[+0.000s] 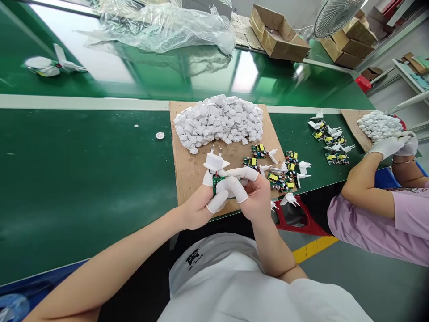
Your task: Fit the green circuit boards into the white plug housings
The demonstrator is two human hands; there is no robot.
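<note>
A small green circuit board point(216, 185) is pinched between my left hand point(203, 203) and my right hand point(253, 190), both wearing white finger cots. Joined to it by short wires, a white two-pin plug piece point(215, 162) stands at its far side with the pins pointing away from me. My fingers cover most of the board. Beyond my hands, a heap of small white plastic pieces point(217, 120) lies on a cardboard sheet point(187, 179). Just right of my right hand are several circuit boards point(280, 182) with yellow parts and white plug pieces.
At right a co-worker's gloved hands point(392, 145) touch another white heap point(375, 125). More boards point(337, 158) lie between us. A conveyor belt point(150, 76) runs behind, carrying a plug assembly point(43, 66). Plastic bags point(167, 29) and a carton point(279, 38) sit beyond. A white disc point(160, 135) lies left.
</note>
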